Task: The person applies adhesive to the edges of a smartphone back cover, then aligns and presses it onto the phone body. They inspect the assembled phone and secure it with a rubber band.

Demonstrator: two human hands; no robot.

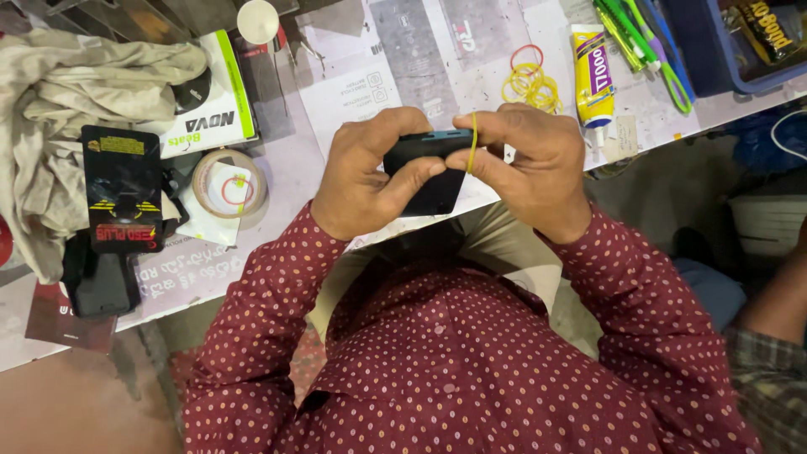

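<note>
My left hand [366, 172] and my right hand [530, 160] both grip a black phone [429, 168] with a bluish top edge, held over the near edge of the worktable [277, 172]. A yellow rubber band [473, 143] is stretched over my right fingers and runs around the phone's right end. My left thumb presses on the phone's face. Both sleeves are dark red with small dots.
Loose yellow and red rubber bands [530, 80] lie behind my hands. A yellow glue tube [593, 76], green pens [647, 42] and a blue tray [714, 46] sit at right. A tape roll [229, 182], black packets [123, 189], a white box [210, 105] and a beige cloth [59, 109] lie left. Another person's arm [773, 336] is at far right.
</note>
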